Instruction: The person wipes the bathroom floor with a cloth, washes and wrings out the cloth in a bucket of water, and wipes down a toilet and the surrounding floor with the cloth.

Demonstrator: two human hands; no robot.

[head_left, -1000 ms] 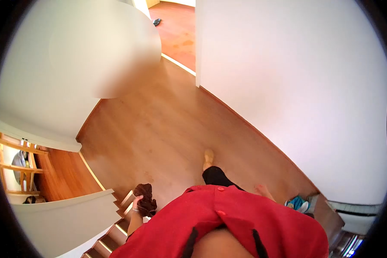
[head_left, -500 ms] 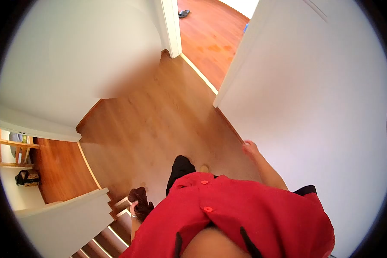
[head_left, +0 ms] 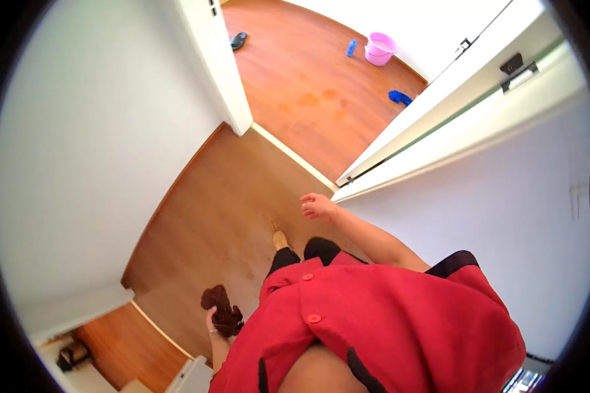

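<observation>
Low on the left, my left hand grips a dark brown cloth, which is bunched up and hangs over the fingers. My right hand is stretched forward above the brown wood floor, near the foot of the door frame. Its fingers are loosely bent, slightly apart, and nothing shows in them. A light tan shoe is visible below my red top.
Ahead, a doorway with a pale threshold strip opens onto a reddish floor with wet-looking patches. Beyond are a pink bucket, a blue bottle, a blue cloth and a dark slipper. White walls flank me.
I have moved forward toward the doorway, and the bucket, bottle and blue cloth have come into view. My right hand has left the wall edge and swung forward. The brown cloth stays in my left hand.
</observation>
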